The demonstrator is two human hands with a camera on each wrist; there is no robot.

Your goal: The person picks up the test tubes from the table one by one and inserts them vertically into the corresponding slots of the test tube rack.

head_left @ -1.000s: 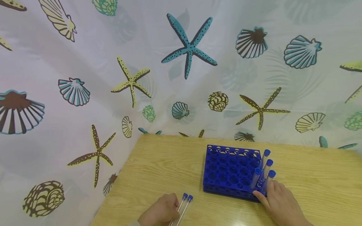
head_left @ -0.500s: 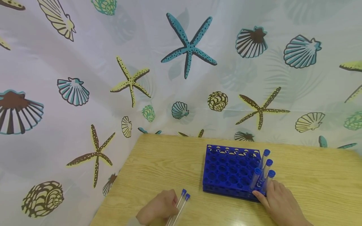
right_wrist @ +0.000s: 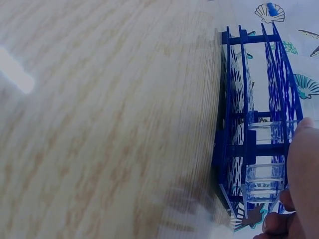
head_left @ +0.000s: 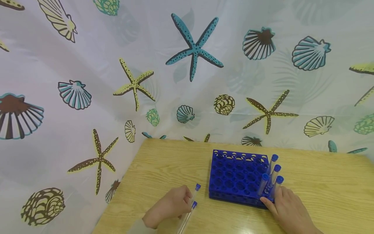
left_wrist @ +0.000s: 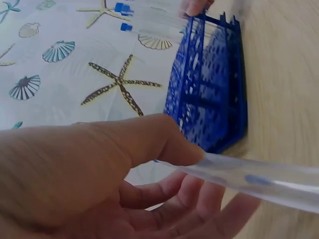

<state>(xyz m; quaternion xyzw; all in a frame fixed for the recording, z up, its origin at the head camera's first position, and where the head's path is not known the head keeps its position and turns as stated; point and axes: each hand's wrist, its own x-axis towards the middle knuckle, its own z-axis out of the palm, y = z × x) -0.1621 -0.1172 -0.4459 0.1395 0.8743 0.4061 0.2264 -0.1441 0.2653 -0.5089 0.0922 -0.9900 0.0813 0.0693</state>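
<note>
My left hand (head_left: 172, 204) pinches a clear blue-capped test tube (head_left: 194, 195) between thumb and fingers, tilted with its cap up. In the left wrist view this held tube (left_wrist: 269, 181) runs out to the right from under the thumb. A second test tube (head_left: 186, 218) with a blue cap lies on the table beside that hand. My right hand (head_left: 292, 211) grips the near right corner of a blue test tube rack (head_left: 228, 196), thumb at its front and fingers along its side. Several capped tubes (head_left: 274, 177) stand in the rack's right end.
The rack stands on a wood-grain table (head_left: 169, 165); its holes left of the tubes show no caps. A white curtain (head_left: 163, 107) printed with starfish and shells hangs along the table's back and left edges.
My left hand has lifted one of the two tubes up and away from the other, which stays low near the table. The right hand keeps its grip on the rack.
</note>
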